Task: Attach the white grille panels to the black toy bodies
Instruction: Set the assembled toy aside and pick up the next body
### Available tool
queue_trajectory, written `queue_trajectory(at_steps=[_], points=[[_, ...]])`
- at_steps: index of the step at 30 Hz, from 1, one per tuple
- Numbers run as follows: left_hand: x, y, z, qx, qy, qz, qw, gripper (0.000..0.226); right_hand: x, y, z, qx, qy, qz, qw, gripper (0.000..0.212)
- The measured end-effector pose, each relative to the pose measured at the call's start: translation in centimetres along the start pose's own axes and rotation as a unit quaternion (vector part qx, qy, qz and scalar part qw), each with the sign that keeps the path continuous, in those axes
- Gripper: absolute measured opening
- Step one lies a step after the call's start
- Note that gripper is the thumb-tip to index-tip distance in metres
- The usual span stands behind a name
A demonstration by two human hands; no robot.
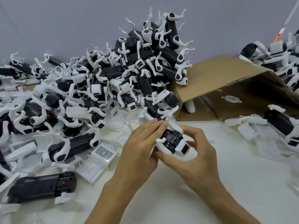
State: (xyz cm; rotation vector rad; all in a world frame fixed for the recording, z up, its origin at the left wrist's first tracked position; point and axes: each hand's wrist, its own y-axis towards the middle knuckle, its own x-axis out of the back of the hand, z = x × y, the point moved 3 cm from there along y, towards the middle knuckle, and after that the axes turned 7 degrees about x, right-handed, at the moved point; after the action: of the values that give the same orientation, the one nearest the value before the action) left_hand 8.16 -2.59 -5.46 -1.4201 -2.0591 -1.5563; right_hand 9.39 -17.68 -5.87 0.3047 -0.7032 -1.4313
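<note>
Table (202, 183): white surface, spread wide under everything, with both forearms reaching in from the bottom edge.
Big heap (132, 70): a tall tangle of black toy bodies with white curved limbs, piled against the grey wall from far left to centre, peaking just left of the box.
Cardboard box (226, 78): brown, tipped on its side right of the heap, open mouth facing the camera, one small white part lying inside.
Second pile (275, 57): more black-and-white toys behind the box at far right.
Loose toy body (42, 189): long, black, red dot near its end, lying flat at lower left, well apart from the hands.
Another toy (281, 125): black and white, resting at the right edge beside scattered white pieces.
White grille panels (103, 153): several strewn on the table between the heap and the hands, the nearest showing its grid face up.
Held toy body (173, 141): here's the action, black with white trim, up off the table at centre, between both hands.
Left hand (142, 143): fingers curled over the toy's top and left side, gripping it.
Right hand (194, 152): thumb beneath, fingers arched over the right end, pinching the toy's white part.
</note>
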Motion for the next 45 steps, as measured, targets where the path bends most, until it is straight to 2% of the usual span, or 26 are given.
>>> queue_trajectory(at_steps=[6, 10, 13, 15, 18, 19, 20, 21, 23, 24, 25, 26, 28, 30, 32, 36, 45], points=[[-0.3, -0.3, -0.2, 0.007, 0.001, 0.000, 1.000, 0.067, -0.2, 0.0, -0.6, -0.072, 0.056, 0.000, 0.996, 0.059], [-0.3, -0.2, -1.2, -0.031, 0.021, -0.026, 0.999, 0.059, 0.5, 0.1, -1.0, -0.121, 0.072, -0.055, 0.989, 0.056], [-0.2, -0.1, -1.9, -0.047, 0.059, -0.080, 0.994, 0.064, 0.6, 0.4, -1.5, -0.168, 0.072, -0.062, 0.981, 0.074], [0.1, -0.2, -1.7, -0.041, 0.024, -0.128, 0.991, 0.064, 0.4, 0.7, -1.6, -0.180, 0.092, -0.060, 0.978, 0.094], [1.0, -0.3, -1.2, 0.028, -0.129, -0.174, 0.976, 0.053, 0.4, 0.9, -1.2, -0.155, 0.172, -0.080, 0.970, 0.093], [1.2, -0.3, -0.9, 0.084, -0.198, -0.184, 0.959, 0.044, 0.4, 0.8, -1.1, -0.143, 0.183, -0.079, 0.970, 0.091], [1.3, -0.2, -0.5, 0.157, -0.285, -0.189, 0.927, 0.035, 0.4, 0.8, -0.9, -0.131, 0.179, -0.075, 0.972, 0.086], [1.3, 0.0, -0.2, 0.237, -0.392, -0.182, 0.870, 0.028, 0.4, 0.6, -0.8, -0.121, 0.169, -0.069, 0.976, 0.076], [0.8, 0.2, 0.3, 0.358, -0.584, -0.137, 0.716, 0.023, 0.2, 0.4, -0.5, -0.094, 0.138, -0.044, 0.985, 0.054], [0.5, 0.2, 0.3, 0.390, -0.640, -0.111, 0.653, 0.027, 0.1, 0.2, -0.3, -0.069, 0.120, -0.022, 0.990, 0.047], [0.4, 0.3, 0.2, 0.413, -0.673, -0.089, 0.606, 0.032, -0.1, 0.1, 0.0, -0.034, 0.099, 0.007, 0.994, 0.045], [0.4, 0.3, 0.1, 0.430, -0.692, -0.074, 0.575, 0.036, -0.4, 0.0, 0.3, 0.005, 0.077, 0.037, 0.996, 0.047], [0.2, 0.1, -0.3, 0.445, -0.709, -0.054, 0.545, 0.040, -0.8, -0.4, 0.6, 0.074, 0.047, 0.078, 0.993, 0.054], [0.1, -0.1, -0.7, 0.447, -0.698, -0.031, 0.558, 0.038, -1.0, -0.5, 0.6, 0.105, 0.030, 0.079, 0.991, 0.054], [-0.2, -0.1, -1.1, 0.441, -0.687, -0.017, 0.578, 0.038, -1.0, -0.4, 0.7, 0.124, 0.015, 0.068, 0.990, 0.044], [-0.3, -0.1, -1.7, 0.429, -0.696, -0.013, 0.575, 0.041, -0.8, -0.4, 0.8, 0.136, 0.006, 0.050, 0.989, 0.031], [0.0, 0.0, -1.8, 0.403, -0.693, -0.026, 0.598, 0.034, -0.9, -0.7, 0.9, 0.134, 0.013, 0.048, 0.990, 0.030]])
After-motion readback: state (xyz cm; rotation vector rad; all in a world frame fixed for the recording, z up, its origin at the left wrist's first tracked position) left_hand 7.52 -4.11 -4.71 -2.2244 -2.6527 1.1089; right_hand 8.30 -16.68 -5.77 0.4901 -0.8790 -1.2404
